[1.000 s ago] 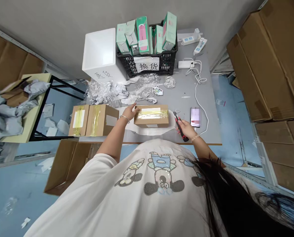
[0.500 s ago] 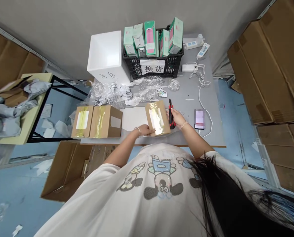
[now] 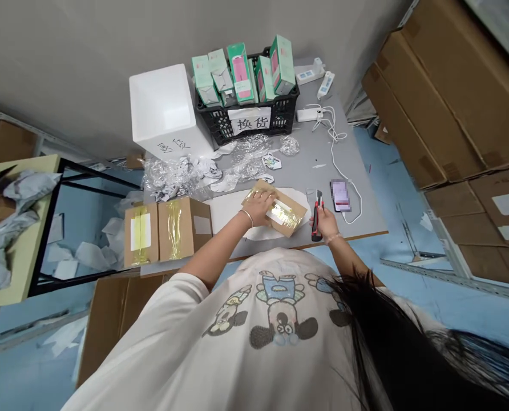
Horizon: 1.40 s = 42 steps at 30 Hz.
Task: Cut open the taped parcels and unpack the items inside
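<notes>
A small cardboard box (image 3: 285,214) with shiny tape and a white label lies slantwise on a white sheet (image 3: 226,214) at the front of the table. My left hand (image 3: 259,206) grips its left end from above, fingers bent over the top. In my right hand (image 3: 325,221), just off the box's right end, is a red and black utility knife (image 3: 315,224), held upright with its tip pointing away from me. The fingers of that hand are closed around the handle, and the knife appears apart from the box.
Two taped boxes (image 3: 176,228) stand at the left. Behind lie bubble wrap (image 3: 254,151), a white foam bin (image 3: 164,108) and a black crate (image 3: 220,127) with green-white packages. A phone (image 3: 340,196) with a white cable lies right. Cardboard cartons (image 3: 434,108) stack beyond.
The box has turned, its right end swinging toward me. My left hand has moved from its near lower edge onto its top left. The knife has shifted right and nearer me; the view has turned.
</notes>
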### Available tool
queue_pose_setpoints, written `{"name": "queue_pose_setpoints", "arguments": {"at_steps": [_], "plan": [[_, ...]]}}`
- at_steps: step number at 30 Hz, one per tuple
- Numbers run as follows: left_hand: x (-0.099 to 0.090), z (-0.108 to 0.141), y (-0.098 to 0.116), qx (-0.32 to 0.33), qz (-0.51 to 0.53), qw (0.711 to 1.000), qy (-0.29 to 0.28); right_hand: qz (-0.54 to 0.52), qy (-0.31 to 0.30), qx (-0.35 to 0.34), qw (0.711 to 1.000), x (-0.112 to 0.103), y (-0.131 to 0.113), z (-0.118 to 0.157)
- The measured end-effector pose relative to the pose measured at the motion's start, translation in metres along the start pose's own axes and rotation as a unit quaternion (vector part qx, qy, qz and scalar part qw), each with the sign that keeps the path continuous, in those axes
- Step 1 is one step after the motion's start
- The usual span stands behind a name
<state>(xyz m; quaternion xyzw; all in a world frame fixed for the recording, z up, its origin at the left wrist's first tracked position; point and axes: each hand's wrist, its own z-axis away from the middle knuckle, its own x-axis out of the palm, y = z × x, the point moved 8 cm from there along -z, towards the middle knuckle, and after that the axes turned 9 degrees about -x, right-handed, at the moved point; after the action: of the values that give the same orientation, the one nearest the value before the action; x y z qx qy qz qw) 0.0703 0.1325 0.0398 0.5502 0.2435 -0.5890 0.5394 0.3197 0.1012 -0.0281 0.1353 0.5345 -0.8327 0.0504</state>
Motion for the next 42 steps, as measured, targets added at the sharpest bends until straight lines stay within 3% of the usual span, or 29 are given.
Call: {"name": "queue_pose_setpoints", "arguments": {"at_steps": [4, 7, 11, 15, 23, 30, 36, 39, 42], "plan": [[0.027, -0.022, 0.043, 0.149, -0.072, 0.985, -0.047, 0.025, 0.006, 0.065, 0.998, 0.009, 0.037, 0.036], [0.043, -0.031, 0.069, 0.195, -0.074, 0.977, -0.047, 0.02, 0.004, 0.06, 0.998, 0.022, 0.041, 0.046], [0.042, -0.04, 0.07, 0.134, -0.06, 0.989, -0.006, 0.017, 0.016, 0.044, 0.999, 0.025, 0.034, 0.046], [0.039, -0.038, 0.059, 0.057, -0.038, 0.997, 0.021, 0.031, -0.018, 0.033, 0.999, 0.031, 0.025, 0.038], [0.043, -0.033, 0.06, 0.017, -0.027, 0.999, 0.031, 0.116, -0.075, -0.02, 0.99, 0.029, 0.008, 0.02], [0.043, -0.035, 0.059, 0.007, -0.035, 0.999, 0.011, 0.211, -0.214, -0.057, 0.952, 0.015, -0.011, 0.012], [0.044, -0.037, 0.059, 0.011, -0.024, 1.0, 0.016, 0.302, -0.294, -0.06, 0.905, 0.018, -0.004, 0.034], [0.046, -0.043, 0.059, 0.01, -0.017, 1.0, 0.01, 0.349, -0.289, -0.084, 0.887, 0.016, -0.001, 0.044], [0.046, -0.042, 0.056, 0.019, -0.001, 1.0, 0.002, 0.401, -0.227, -0.124, 0.879, -0.002, -0.007, 0.049]]}}
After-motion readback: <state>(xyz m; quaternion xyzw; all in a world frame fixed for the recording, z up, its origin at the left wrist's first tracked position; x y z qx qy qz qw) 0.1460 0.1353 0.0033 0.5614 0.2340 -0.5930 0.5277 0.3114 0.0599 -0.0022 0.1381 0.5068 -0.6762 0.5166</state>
